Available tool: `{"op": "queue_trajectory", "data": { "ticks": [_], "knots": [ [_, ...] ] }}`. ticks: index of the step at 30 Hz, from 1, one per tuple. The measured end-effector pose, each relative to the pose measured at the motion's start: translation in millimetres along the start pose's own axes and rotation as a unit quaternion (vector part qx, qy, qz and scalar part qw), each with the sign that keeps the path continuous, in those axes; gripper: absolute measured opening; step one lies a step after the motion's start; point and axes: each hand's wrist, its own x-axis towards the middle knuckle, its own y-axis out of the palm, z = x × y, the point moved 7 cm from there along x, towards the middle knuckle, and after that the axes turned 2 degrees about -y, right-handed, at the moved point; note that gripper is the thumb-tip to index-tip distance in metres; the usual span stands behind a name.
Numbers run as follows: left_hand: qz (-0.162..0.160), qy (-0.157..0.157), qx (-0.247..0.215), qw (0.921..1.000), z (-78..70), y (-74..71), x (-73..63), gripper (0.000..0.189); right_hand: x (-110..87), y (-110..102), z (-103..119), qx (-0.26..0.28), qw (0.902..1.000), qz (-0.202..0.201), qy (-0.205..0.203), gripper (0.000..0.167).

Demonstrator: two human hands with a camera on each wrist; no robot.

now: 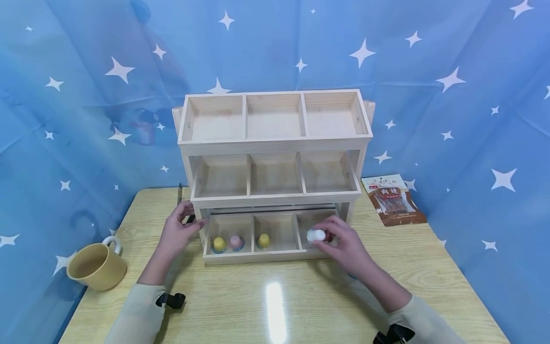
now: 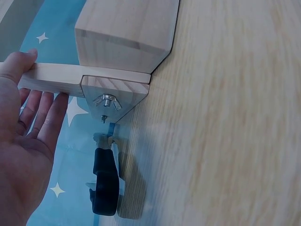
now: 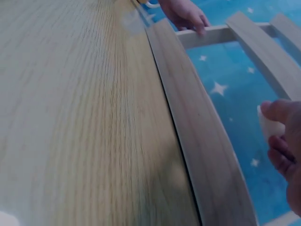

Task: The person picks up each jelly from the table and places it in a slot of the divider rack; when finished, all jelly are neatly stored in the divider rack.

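My right hand (image 1: 345,246) pinches a small white rounded object (image 1: 315,235) between thumb and fingers, over the right compartment of the rack's bottom tray. In the right wrist view the white object (image 3: 270,123) is partly hidden by the fingers. At the rack's left side my left hand (image 1: 177,233) grips a wooden side post (image 2: 56,75), thumb on one face and fingers on the other. The three-tier wooden rack (image 1: 275,146) stands upright. In its bottom tray, a yellow ball (image 1: 219,244) and a pink ball (image 1: 236,242) sit in the left compartment, and another yellow ball (image 1: 263,241) in the middle one.
A yellow mug (image 1: 98,267) stands at the table's left edge. Behind the rack on the right lies a brown and white packet (image 1: 393,200). A black-handled clamp (image 2: 106,181) is beside the rack's left foot. A blue star-patterned cloth (image 1: 472,143) hangs around the table (image 1: 223,306).
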Motion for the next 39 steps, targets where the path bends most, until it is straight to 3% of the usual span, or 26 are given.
{"op": "queue_trajectory", "data": {
  "ticks": [14,22,32,39],
  "knots": [
    [0.004,-0.005,-0.003,1.0,3.2,2.9,2.7,0.058,35.4,49.1,14.5,0.014,0.9964,0.071,-0.043,0.03],
    [0.004,-0.001,-0.004,1.0,3.2,2.5,3.6,0.058,46.6,74.7,12.7,0.005,0.9845,0.174,-0.024,0.03],
    [-0.003,-0.01,-0.004,0.9999,-2.0,0.7,-1.1,0.056,58.4,87.0,12.4,-0.024,0.9806,0.19,-0.042,0.031],
    [-0.005,-0.012,-0.003,0.9999,-2.6,0.0,-1.6,0.057,62.7,95.3,14.8,-0.07,0.9689,0.227,-0.069,0.03]
  ]
}}
